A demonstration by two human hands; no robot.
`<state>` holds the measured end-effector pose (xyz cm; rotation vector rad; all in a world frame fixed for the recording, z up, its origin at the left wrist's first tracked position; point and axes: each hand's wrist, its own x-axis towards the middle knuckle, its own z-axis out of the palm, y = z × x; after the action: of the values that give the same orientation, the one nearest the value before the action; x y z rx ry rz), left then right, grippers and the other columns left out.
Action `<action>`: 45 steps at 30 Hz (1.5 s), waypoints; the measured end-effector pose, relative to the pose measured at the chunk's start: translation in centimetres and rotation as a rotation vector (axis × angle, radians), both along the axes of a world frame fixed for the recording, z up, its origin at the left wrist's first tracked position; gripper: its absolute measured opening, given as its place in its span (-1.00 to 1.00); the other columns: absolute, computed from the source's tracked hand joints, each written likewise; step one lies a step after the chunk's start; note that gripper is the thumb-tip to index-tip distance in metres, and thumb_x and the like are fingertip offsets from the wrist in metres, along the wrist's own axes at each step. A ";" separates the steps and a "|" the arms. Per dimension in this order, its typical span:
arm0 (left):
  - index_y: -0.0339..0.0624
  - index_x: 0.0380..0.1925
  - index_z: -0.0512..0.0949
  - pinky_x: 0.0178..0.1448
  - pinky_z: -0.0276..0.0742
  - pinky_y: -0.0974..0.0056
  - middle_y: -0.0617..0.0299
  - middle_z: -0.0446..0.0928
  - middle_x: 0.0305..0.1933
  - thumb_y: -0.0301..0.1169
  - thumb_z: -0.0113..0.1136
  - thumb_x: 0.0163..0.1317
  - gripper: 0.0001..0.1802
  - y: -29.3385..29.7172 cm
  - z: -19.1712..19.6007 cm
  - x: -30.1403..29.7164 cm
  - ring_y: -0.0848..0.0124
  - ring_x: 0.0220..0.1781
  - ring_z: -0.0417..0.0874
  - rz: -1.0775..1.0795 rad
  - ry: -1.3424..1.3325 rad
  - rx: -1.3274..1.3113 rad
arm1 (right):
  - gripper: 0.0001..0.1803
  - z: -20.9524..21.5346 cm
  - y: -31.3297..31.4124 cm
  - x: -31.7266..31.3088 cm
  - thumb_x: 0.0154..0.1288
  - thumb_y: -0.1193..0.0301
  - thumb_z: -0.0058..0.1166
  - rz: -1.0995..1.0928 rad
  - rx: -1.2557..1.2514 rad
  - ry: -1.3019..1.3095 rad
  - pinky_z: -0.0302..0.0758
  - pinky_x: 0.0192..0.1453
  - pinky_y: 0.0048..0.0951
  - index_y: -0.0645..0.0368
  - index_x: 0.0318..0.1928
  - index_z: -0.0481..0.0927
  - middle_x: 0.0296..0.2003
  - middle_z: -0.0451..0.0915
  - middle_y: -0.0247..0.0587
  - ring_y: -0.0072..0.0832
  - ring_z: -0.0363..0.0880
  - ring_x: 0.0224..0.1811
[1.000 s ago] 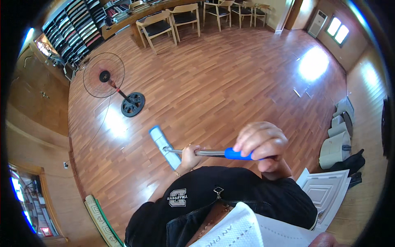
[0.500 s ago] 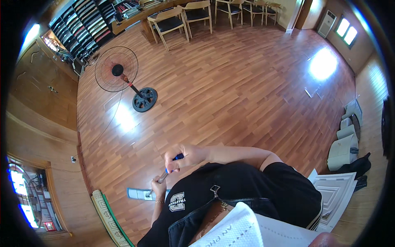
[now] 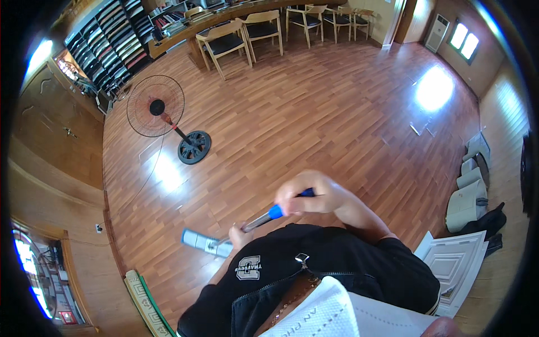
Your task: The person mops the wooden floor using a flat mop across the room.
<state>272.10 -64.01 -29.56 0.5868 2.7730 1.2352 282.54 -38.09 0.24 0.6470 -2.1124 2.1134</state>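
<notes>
Blue grip of the mop (image 3: 247,224) sits inside the right hand (image 3: 317,196), closed around it. Lower on the metal pole, the left hand (image 3: 240,236) holds too. Its flat head lies on the wood floor (image 3: 314,106), near left. Far left stands a fan (image 3: 163,112); chairs (image 3: 241,33) stand farther.

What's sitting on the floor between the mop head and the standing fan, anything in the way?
Nothing visible. The right hand and left hand grip the mop handle. From the mop head to the fan there is only bare wooden floor; the chairs stand farther back.
</notes>
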 end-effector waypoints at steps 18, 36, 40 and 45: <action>-0.19 -0.55 0.55 -0.24 0.43 -0.06 -0.01 0.53 -0.43 -0.18 0.30 -0.04 -0.71 35.9 8.7 21.1 -0.02 -0.26 0.56 -1.552 -0.122 0.047 | -0.63 8.5 11.1 31.7 0.13 -0.01 0.28 -0.456 0.615 0.413 0.53 -0.22 -0.38 0.03 -0.41 0.66 -0.50 0.59 -0.38 -0.51 0.64 -0.40; -0.11 -0.55 0.60 -0.24 0.50 -0.02 0.00 0.58 -0.45 -0.35 0.22 -0.13 -0.88 40.7 3.8 16.0 0.00 -0.30 0.61 -1.528 0.015 -0.055 | -0.70 -1.1 11.2 29.4 0.12 0.17 0.30 -0.652 0.500 0.453 0.52 -0.28 -0.25 0.09 -0.42 0.53 -0.55 0.50 -0.34 -0.38 0.60 -0.44; -0.10 -0.53 0.61 -0.21 0.50 -0.01 0.01 0.58 -0.44 -0.36 0.23 -0.13 -0.88 37.8 2.2 9.5 0.00 -0.28 0.61 -1.415 0.047 -0.109 | -0.71 -3.5 10.3 23.9 0.08 0.22 0.32 -0.671 0.328 0.427 0.48 -0.29 -0.23 0.12 -0.45 0.51 -0.57 0.51 -0.31 -0.38 0.58 -0.48; -0.08 -0.41 0.62 -0.12 0.52 -0.02 0.02 0.59 -0.35 -0.32 0.28 -0.10 -0.80 29.8 2.3 2.9 0.02 -0.21 0.61 -1.100 0.002 -0.237 | -0.71 -4.3 8.1 16.7 0.02 0.24 0.34 -0.546 0.114 0.384 0.48 -0.25 -0.26 0.13 -0.55 0.52 -0.62 0.52 -0.30 -0.39 0.58 -0.50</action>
<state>274.96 -34.25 -27.29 1.7034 1.9178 0.6092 299.25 -29.97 -4.02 0.3817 -1.9192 1.4603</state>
